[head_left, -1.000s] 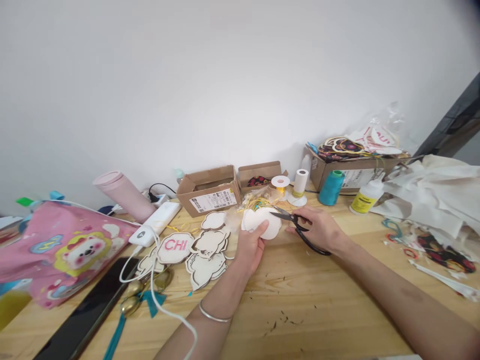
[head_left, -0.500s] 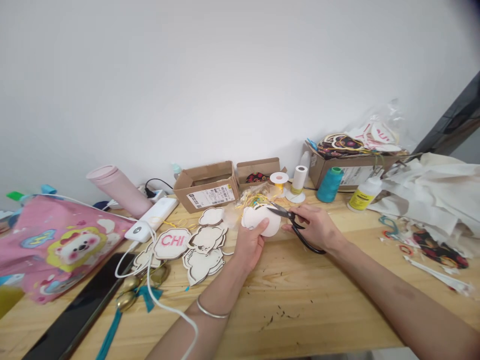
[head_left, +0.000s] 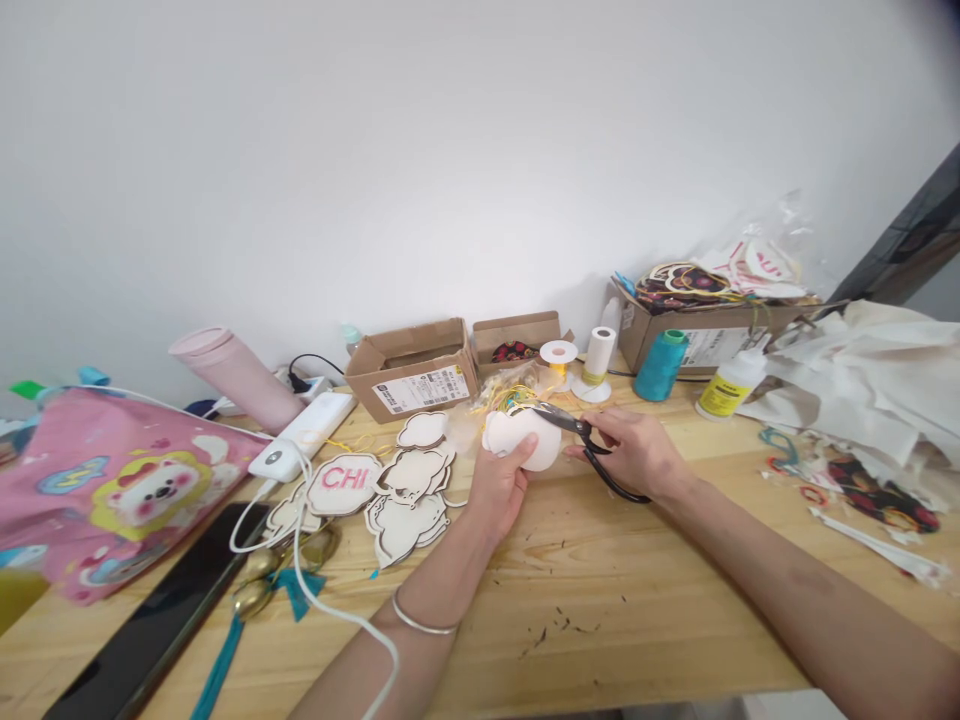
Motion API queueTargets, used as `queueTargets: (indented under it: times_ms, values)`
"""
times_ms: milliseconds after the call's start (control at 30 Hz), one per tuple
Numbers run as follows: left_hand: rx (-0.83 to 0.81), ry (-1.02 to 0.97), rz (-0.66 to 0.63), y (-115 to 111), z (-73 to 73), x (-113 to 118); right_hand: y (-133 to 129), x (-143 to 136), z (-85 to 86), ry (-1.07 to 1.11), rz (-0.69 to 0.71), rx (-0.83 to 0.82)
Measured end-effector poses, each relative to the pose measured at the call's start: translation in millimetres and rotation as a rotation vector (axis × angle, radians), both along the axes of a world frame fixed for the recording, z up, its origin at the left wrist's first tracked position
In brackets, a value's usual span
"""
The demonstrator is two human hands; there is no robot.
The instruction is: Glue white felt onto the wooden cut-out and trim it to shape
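Observation:
My left hand [head_left: 504, 485] grips a white cloud-shaped cutout [head_left: 536, 440], its thumb pressed on the front face. In my right hand [head_left: 634, 450] is a pair of black-handled scissors [head_left: 600, 450], with the blades lying along the cutout's upper right edge. Whether the blades are apart cannot be made out. Several similar cutouts [head_left: 412, 525] lie in a loose pile left of my hands. Beside them rests a white patch with pink "CHI" letters [head_left: 345, 483]. Yellow and green threads [head_left: 517, 397] are bunched just behind the cutout.
Behind stand a cardboard box [head_left: 412, 375], thread spools [head_left: 661, 365], a glue bottle [head_left: 731, 385] and a fuller box [head_left: 697, 335]. White cloth [head_left: 877, 390] and scraps lie right. Left are a pink bag [head_left: 142, 490], phone [head_left: 165, 610], power bank [head_left: 304, 437], tumbler [head_left: 236, 375] and brass bells [head_left: 255, 595]. Dark clippings dot the wooden table [head_left: 675, 640].
My hands, the cutout and the scissors stay almost where they were. The scissor blades have shifted very slightly along the cutout's edge, and the whole view has moved a little.

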State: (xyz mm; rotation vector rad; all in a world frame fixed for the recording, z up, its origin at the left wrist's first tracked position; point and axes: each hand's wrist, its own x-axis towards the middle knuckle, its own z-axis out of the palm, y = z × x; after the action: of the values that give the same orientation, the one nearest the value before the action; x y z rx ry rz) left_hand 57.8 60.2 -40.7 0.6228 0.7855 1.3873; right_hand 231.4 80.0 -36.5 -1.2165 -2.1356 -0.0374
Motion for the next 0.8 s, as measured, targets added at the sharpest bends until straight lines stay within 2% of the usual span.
queueTargets:
  times_ms: [267, 467, 533, 667, 800]
  values:
    - [0.016, 0.042, 0.001, 1, 2.6, -4, 3, 8, 9.1, -0.083, 0.014, -0.055]
    - [0.046, 0.072, -0.023, 3, 5.7, -7, 9, 18, 14.3, 0.204, 0.013, -0.294]
    - [0.044, 0.080, -0.017, 2, 6.5, -7, 9, 18, 14.7, 0.239, 0.034, -0.351]
    - [0.019, 0.107, -0.001, 3, 6.7, -7, 5, 14, 13.3, 0.114, 0.084, -0.316]
    - [0.020, 0.135, -0.004, 4, 5.5, -8, 2, 8, 9.6, -0.003, 0.065, -0.238]
